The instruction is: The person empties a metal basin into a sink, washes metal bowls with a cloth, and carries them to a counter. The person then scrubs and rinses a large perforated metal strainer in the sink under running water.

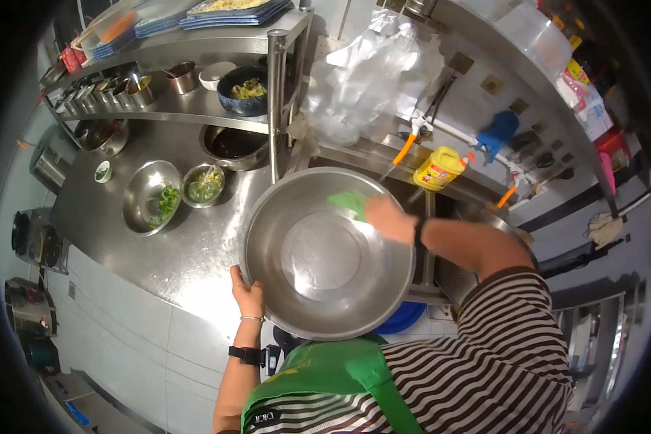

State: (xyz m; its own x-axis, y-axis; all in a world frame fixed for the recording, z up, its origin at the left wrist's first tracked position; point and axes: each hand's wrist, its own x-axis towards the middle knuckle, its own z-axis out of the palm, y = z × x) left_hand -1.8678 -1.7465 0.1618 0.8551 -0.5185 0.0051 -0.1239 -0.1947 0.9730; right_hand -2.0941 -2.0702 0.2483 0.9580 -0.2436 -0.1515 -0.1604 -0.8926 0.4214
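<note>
A large stainless steel basin (322, 253) is tilted toward me in front of my body, its inside showing. My left hand (247, 296) grips its rim at the lower left, fingers behind the metal and thumb along the edge. Inside the basin, near the upper right wall, my right hand (389, 219) is closed on a green cloth (349, 203) that lies against the metal. The right hand is slightly blurred, and its fingertips are partly hidden.
Left of the basin, a steel table (116, 210) carries a bowl of green leaves (168, 204) and a smaller bowl of chopped greens (204, 186). A shelf post (275, 101) rises behind. Beyond the basin are a sink (448, 206) and a yellow bottle (439, 169).
</note>
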